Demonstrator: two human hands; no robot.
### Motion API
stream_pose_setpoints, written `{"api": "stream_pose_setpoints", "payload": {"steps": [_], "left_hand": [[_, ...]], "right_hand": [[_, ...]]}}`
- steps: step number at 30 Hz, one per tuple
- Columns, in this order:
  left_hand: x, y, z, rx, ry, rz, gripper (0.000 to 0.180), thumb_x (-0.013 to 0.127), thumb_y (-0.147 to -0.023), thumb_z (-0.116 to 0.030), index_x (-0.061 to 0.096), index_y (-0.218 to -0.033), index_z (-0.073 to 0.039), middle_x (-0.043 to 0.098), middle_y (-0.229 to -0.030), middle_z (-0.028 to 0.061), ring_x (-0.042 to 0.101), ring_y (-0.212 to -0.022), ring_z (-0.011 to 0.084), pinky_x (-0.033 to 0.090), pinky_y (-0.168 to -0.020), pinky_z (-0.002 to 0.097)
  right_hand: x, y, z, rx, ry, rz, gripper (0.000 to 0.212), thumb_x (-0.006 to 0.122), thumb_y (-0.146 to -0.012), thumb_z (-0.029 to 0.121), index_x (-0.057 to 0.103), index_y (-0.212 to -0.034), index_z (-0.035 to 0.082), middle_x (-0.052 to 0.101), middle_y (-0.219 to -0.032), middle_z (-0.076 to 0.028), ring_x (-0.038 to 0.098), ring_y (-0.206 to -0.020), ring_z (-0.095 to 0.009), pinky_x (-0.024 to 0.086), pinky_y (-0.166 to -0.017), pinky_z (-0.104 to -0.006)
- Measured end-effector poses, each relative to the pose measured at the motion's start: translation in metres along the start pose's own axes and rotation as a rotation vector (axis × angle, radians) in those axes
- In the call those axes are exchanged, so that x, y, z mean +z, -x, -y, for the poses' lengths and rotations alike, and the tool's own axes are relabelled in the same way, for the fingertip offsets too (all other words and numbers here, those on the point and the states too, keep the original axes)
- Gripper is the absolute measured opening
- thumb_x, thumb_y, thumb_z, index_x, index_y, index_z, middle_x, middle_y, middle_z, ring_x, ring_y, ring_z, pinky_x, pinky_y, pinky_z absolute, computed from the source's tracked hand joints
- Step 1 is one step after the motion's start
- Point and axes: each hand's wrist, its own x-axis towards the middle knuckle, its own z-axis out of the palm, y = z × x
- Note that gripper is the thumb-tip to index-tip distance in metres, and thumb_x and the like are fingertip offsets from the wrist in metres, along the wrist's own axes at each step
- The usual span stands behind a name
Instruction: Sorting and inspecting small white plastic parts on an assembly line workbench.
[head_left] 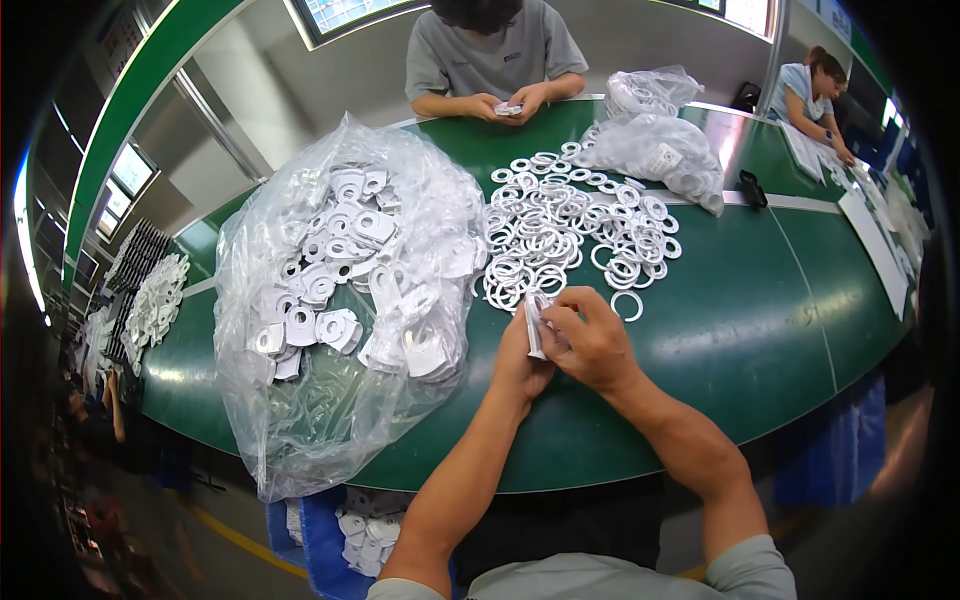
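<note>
White part (534,338) is held btwn both hands, touching each: gripped from its left by L hand (522,362), pinched from its right by curled fingers of R hand (594,342). Its long axis is pointed roughly fwd, away from the body; neither hand is clearly nearer. Any smaller piece under the R fingertips can't be made out. Just fwd of both hands, white rings (540,232) are piled on table (740,310); fwd-left of L hand, flat white pieces (345,238) are heaped in clear bag (290,440).

Factory assembly workshop, long green worktable (730,320), heaped white rings (540,235), clear bag (285,440) of white parts (425,352), co-worker (488,62) opposite
</note>
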Motion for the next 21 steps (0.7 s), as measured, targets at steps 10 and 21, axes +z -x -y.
{"api": "stream_pose_setpoints", "payload": {"steps": [10,21], "left_hand": [[0.032,0.005,-0.005,0.07,-0.078,-0.164,0.046,0.03,-0.102,-0.04,0.056,-0.107,-0.002,0.061,-0.105,0.0103,0.06,-0.097,0.0217,0.049,-0.087,0.0381],[0.014,0.005,-0.008,0.034,-0.311,-0.194,0.032,0.038,-0.101,-0.03,0.051,-0.11,-0.001,0.059,-0.102,0.0119,0.063,-0.09,0.0227,0.053,-0.079,0.037]], "right_hand": [[-0.013,0.003,-0.014,0.036,0.022,0.195,0.022,0.069,-0.066,0.002,0.06,-0.086,0.008,0.06,-0.094,-0.004,0.059,-0.09,-0.024,0.045,-0.076,-0.034],[-0.019,0.003,-0.01,0.043,0.094,0.27,0.012,0.069,-0.071,0.007,0.063,-0.081,0.008,0.059,-0.089,-0.006,0.057,-0.089,-0.026,0.044,-0.08,-0.0375]]}}
